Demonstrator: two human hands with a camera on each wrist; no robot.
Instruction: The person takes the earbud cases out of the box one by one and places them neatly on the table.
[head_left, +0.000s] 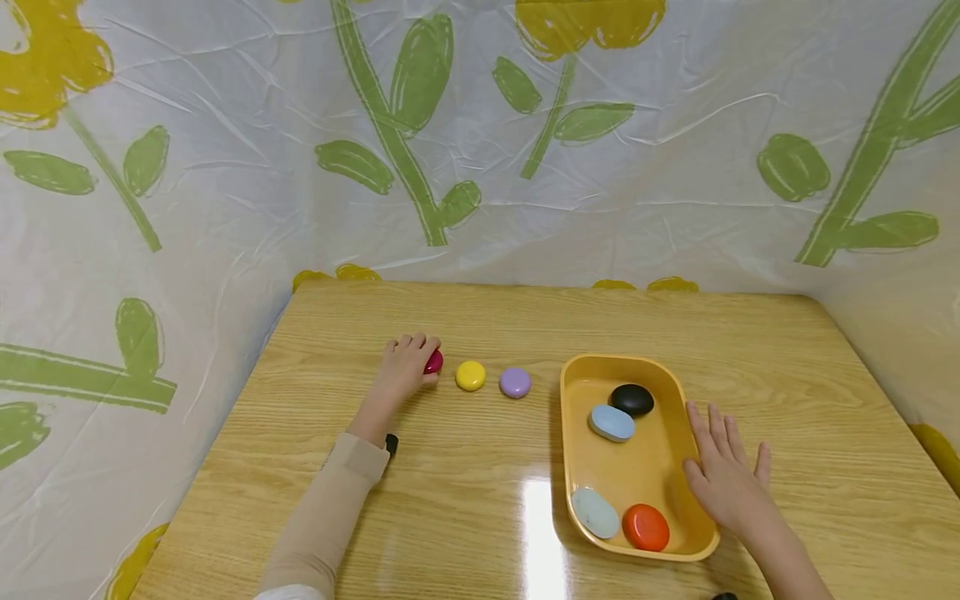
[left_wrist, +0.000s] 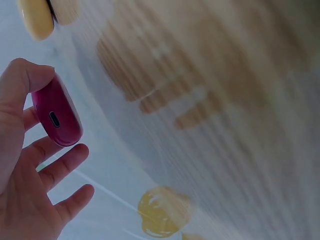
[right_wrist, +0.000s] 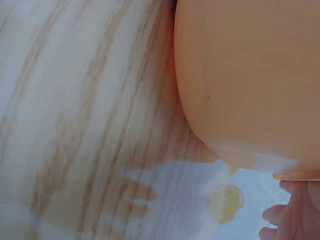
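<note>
At the left of the table, my left hand [head_left: 405, 367] pinches a magenta round case [head_left: 434, 362]. In the left wrist view the magenta case [left_wrist: 57, 112] shows a small port slot in its side, and the thumb lies against one end. A yellow round piece [head_left: 470, 376] and a lilac one [head_left: 515, 382] lie to the right of that hand. My right hand [head_left: 727, 475] touches the right side of an orange tray [head_left: 567, 433], its fingers straight. Inside the tray are a black piece [head_left: 632, 400], a light blue one [head_left: 612, 423], a pale grey-green one [head_left: 596, 512] and a red one [head_left: 647, 527].
A wooden table [head_left: 450, 483] lies under everything, with a bright reflection left of the tray. Behind and beside it hangs a white sheet [head_left: 247, 125] printed with green stems and yellow flowers. A black object [head_left: 724, 596] is cut off at the bottom edge.
</note>
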